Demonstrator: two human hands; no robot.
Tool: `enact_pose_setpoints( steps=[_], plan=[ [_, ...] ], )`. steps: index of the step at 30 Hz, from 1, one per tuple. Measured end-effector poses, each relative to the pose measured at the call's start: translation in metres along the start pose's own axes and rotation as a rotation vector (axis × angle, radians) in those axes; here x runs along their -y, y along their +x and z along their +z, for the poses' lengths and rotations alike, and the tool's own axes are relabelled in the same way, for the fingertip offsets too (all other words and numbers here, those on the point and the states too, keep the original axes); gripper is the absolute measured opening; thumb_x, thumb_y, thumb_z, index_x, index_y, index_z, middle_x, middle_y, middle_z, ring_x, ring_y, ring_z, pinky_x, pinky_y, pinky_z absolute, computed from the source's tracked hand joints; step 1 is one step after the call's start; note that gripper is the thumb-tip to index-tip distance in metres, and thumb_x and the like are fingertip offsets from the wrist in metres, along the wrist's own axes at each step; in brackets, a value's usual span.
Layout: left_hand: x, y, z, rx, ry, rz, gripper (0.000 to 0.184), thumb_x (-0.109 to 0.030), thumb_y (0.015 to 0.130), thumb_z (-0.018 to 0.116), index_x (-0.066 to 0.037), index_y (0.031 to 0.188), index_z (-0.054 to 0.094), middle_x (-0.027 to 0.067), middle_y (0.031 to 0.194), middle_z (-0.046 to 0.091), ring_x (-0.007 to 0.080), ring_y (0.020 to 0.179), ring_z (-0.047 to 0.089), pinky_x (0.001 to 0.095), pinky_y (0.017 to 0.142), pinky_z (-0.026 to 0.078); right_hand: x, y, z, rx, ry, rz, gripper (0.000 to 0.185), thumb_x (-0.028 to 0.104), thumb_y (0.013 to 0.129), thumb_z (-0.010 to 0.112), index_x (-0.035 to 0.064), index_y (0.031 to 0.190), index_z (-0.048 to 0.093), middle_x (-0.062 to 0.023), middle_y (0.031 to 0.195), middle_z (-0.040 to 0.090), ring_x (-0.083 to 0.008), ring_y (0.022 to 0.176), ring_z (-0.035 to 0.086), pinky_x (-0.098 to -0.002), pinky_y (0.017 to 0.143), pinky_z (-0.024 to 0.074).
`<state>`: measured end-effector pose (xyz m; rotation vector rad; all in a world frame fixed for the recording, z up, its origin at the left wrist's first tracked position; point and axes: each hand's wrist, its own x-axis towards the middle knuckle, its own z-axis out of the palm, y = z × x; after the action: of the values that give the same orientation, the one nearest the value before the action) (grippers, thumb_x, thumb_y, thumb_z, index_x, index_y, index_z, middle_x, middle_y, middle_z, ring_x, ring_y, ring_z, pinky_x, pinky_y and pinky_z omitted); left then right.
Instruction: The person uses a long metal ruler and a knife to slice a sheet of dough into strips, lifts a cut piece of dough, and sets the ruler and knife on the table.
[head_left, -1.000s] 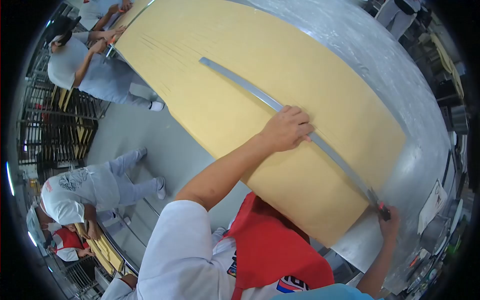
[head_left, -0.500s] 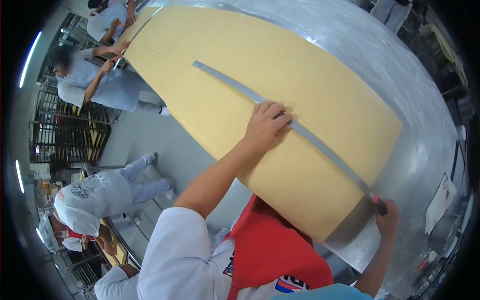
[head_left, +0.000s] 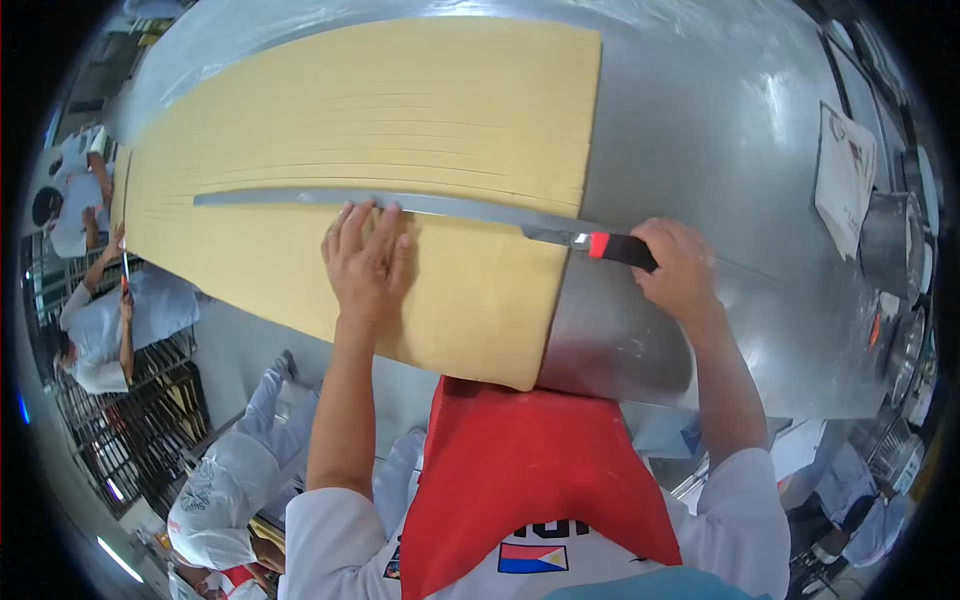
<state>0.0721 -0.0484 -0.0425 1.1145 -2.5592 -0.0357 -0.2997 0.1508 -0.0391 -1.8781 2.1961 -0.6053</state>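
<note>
A large yellow sheet lies on the metal table, with several long thin cut lines across its upper part. A long metal straightedge rests on the sheet, reaching past its right edge. My left hand presses its fingertips on the straightedge's lower edge near the middle, fingers spread. My right hand is closed round the black handle of a knife with a red collar; its blade lies against the straightedge at the sheet's right edge.
The metal table extends right, with a printed paper and metal pots at its far side. Two people stand at the sheet's left end, one with a tool. Another person bends over at lower left, near racks.
The view has turned, so the sheet and straightedge now run nearly level. My left hand has gone from gripping over the straightedge to fingertips on its edge; the knife stays in my right hand.
</note>
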Motion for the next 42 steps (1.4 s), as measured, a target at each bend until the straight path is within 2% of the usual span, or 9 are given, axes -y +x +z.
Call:
enact_pose_setpoints(
  steps=[3, 5, 10, 18, 20, 23, 31, 38, 42],
  plan=[
    [-0.01, 0.002, 0.005, -0.032, 0.051, -0.001, 0.037, -0.025, 0.095, 0.073, -0.015, 0.131, 0.077, 0.0145, 0.139, 0.065, 0.0413, 0.134, 0.057, 0.0518, 0.111, 0.042, -0.01, -0.009, -0.001, -0.059, -0.04, -0.051, 0.033, 0.014, 0.071, 0.083, 0.0162, 0.102, 0.071, -0.0016, 0.104, 0.074, -0.026, 0.099, 0.072, -0.0448, 0.082, 0.0551],
    [-0.009, 0.0, 0.01, -0.089, 0.064, 0.011, 0.037, -0.024, 0.092, 0.075, -0.02, 0.128, 0.077, 0.0104, 0.136, 0.067, 0.0383, 0.13, 0.06, 0.0505, 0.109, 0.045, -0.01, -0.012, 0.002, -0.083, -0.067, -0.065, 0.034, 0.014, 0.07, 0.084, 0.0165, 0.101, 0.071, -0.0012, 0.103, 0.074, -0.0245, 0.098, 0.072, -0.0438, 0.081, 0.0551],
    [-0.012, 0.001, 0.008, -0.083, 0.07, 0.021, 0.037, -0.022, 0.091, 0.075, -0.02, 0.128, 0.078, 0.0105, 0.135, 0.067, 0.0384, 0.129, 0.061, 0.0499, 0.108, 0.045, -0.013, -0.017, 0.006, -0.124, -0.029, -0.077, 0.031, 0.013, 0.07, 0.081, 0.0167, 0.099, 0.071, -0.0007, 0.102, 0.074, -0.0225, 0.095, 0.072, -0.0419, 0.08, 0.0542],
    [-0.014, 0.002, 0.008, -0.074, 0.082, 0.025, 0.038, -0.02, 0.091, 0.074, -0.018, 0.128, 0.077, 0.0125, 0.135, 0.067, 0.0401, 0.129, 0.061, 0.0501, 0.108, 0.045, -0.012, -0.016, 0.006, -0.131, -0.008, -0.055, 0.031, 0.013, 0.07, 0.081, 0.0159, 0.099, 0.071, -0.0007, 0.103, 0.074, -0.0227, 0.093, 0.072, -0.0422, 0.081, 0.0528],
    [-0.017, 0.0, 0.007, -0.039, 0.081, 0.009, 0.038, -0.015, 0.092, 0.073, -0.013, 0.13, 0.076, 0.0158, 0.139, 0.066, 0.0403, 0.134, 0.059, 0.0498, 0.11, 0.043, -0.013, -0.017, 0.006, -0.144, -0.014, -0.055, 0.032, 0.013, 0.069, 0.081, 0.0159, 0.099, 0.07, -0.0006, 0.103, 0.074, -0.0227, 0.093, 0.072, -0.0424, 0.081, 0.0526],
    [-0.015, 0.0, 0.01, -0.077, 0.063, 0.014, 0.039, -0.018, 0.09, 0.074, -0.017, 0.129, 0.077, 0.0132, 0.134, 0.067, 0.0407, 0.13, 0.061, 0.0501, 0.108, 0.045, -0.014, -0.017, 0.008, -0.145, -0.023, -0.054, 0.033, 0.013, 0.068, 0.082, 0.016, 0.099, 0.07, -0.0004, 0.103, 0.074, -0.0226, 0.093, 0.071, -0.0421, 0.08, 0.0523],
    [-0.014, -0.001, 0.009, -0.059, 0.065, 0.026, 0.04, -0.017, 0.09, 0.073, -0.017, 0.13, 0.076, 0.0133, 0.135, 0.067, 0.0409, 0.13, 0.06, 0.0505, 0.108, 0.045, -0.015, -0.017, 0.01, -0.148, 0.021, -0.061, 0.034, 0.012, 0.066, 0.082, 0.0142, 0.098, 0.07, -0.0011, 0.101, 0.073, -0.0232, 0.09, 0.071, -0.0409, 0.076, 0.0499],
    [-0.009, 0.0, 0.013, -0.055, 0.063, 0.031, 0.039, -0.02, 0.091, 0.072, -0.017, 0.13, 0.076, 0.0135, 0.136, 0.066, 0.0412, 0.13, 0.06, 0.0514, 0.108, 0.044, -0.014, -0.014, 0.012, -0.154, 0.041, -0.043, 0.031, 0.01, 0.067, 0.081, 0.0132, 0.096, 0.07, -0.0025, 0.104, 0.075, -0.0253, 0.092, 0.071, -0.0424, 0.079, 0.0511],
    [-0.008, 0.001, 0.012, -0.058, 0.045, 0.006, 0.04, -0.021, 0.091, 0.072, -0.018, 0.13, 0.076, 0.0126, 0.135, 0.067, 0.0401, 0.13, 0.061, 0.0513, 0.109, 0.043, -0.01, -0.009, 0.003, -0.068, 0.033, -0.011, 0.028, 0.01, 0.071, 0.08, 0.0118, 0.097, 0.07, -0.0035, 0.102, 0.075, -0.027, 0.093, 0.071, -0.042, 0.081, 0.0522]
  ],
)
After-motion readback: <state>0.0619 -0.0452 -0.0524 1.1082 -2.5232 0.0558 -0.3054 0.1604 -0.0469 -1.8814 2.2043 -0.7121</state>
